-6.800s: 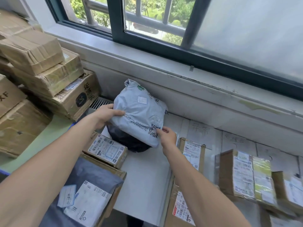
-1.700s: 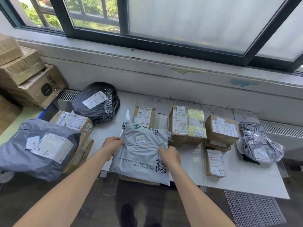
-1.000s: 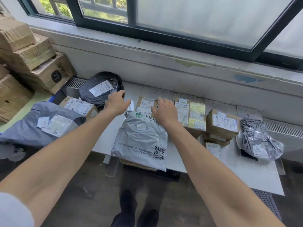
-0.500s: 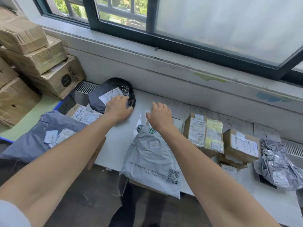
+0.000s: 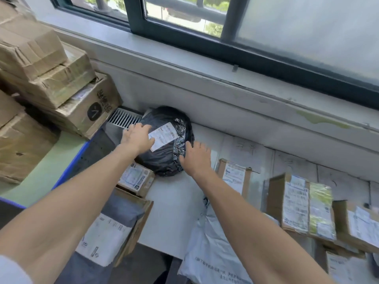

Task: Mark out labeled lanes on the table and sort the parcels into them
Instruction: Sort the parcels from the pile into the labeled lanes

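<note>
Support matters: flat-fingered left hand (image 5: 137,138) and right hand (image 5: 196,158) should cup the rounded black plastic parcel (image 5: 163,160) before lifting.

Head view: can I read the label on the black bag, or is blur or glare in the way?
Head view: the label on the black bag is soft, its print unreadable, and the left hand overlaps its left edge; head view: glare sits on the crinkled tape strip beside it, not on the label; head view: the wide lens bows the window sill.
</note>
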